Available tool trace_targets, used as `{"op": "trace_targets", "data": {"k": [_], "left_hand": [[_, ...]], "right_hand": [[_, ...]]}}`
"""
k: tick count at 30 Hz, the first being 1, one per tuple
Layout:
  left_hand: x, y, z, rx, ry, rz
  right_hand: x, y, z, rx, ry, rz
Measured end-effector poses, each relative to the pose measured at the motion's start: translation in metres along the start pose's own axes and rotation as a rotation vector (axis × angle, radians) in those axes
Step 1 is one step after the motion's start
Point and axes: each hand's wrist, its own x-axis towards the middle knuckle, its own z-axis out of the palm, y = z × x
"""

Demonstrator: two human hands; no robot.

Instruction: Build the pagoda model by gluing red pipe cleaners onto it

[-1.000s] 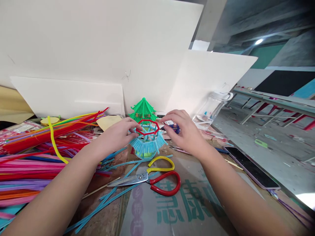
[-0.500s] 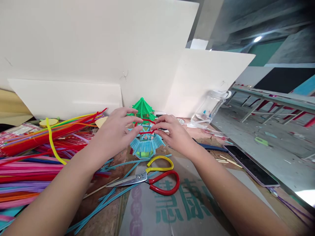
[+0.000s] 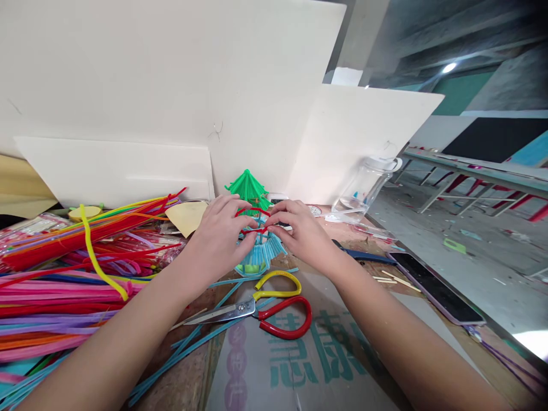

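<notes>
A small blue pipe-cleaner model [image 3: 261, 254] with a fringed skirt stands at the table's middle. On top of it sits a red pipe-cleaner ring [image 3: 253, 220]. My left hand [image 3: 220, 237] curls round the ring's left side, fingers pinched on it. My right hand [image 3: 299, 234] pinches the ring's right side. A green pipe-cleaner cone roof [image 3: 248, 187] stands just behind the model. Part of the blue model is hidden by my left hand.
Scissors with one yellow and one red loop handle [image 3: 261, 305] lie just in front of the model. A big heap of coloured pipe cleaners [image 3: 64, 268] fills the left. A clear jar [image 3: 363, 185] and a phone [image 3: 432, 285] lie to the right. White boards [image 3: 171, 103] stand behind.
Both hands moved in closer over the red ring, which is now squeezed narrower on top of the blue model; my left hand went from spread fingers to a pinch.
</notes>
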Motion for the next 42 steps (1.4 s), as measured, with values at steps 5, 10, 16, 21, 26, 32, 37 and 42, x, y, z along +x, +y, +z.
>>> {"op": "trace_targets", "data": {"k": [5, 10, 16, 21, 26, 32, 37, 42], "left_hand": [[0.001, 0.002, 0.001, -0.013, 0.019, -0.021], [0.0, -0.001, 0.002, -0.015, 0.037, -0.027], [0.001, -0.002, 0.004, -0.018, 0.027, -0.033], [0.001, -0.001, 0.002, -0.023, 0.027, -0.018], [0.001, -0.001, 0.0, -0.017, 0.009, -0.018], [0.0, -0.001, 0.0, -0.02, -0.017, -0.011], [0.001, -0.002, -0.012, -0.052, -0.009, -0.025], [0.001, -0.024, -0.03, -0.132, -0.039, -0.171]], "right_hand": [[-0.002, 0.0, 0.001, -0.005, 0.001, 0.0], [-0.002, -0.001, -0.001, -0.004, -0.007, 0.009], [-0.001, -0.001, -0.001, -0.007, -0.001, 0.006], [-0.001, -0.002, -0.002, -0.007, -0.001, 0.005], [-0.002, -0.002, -0.003, -0.01, 0.0, -0.001], [-0.002, 0.0, -0.001, 0.009, 0.009, -0.008], [0.001, -0.002, -0.015, 0.112, 0.062, 0.006], [0.004, -0.009, -0.028, 0.142, 0.198, 0.111]]}}
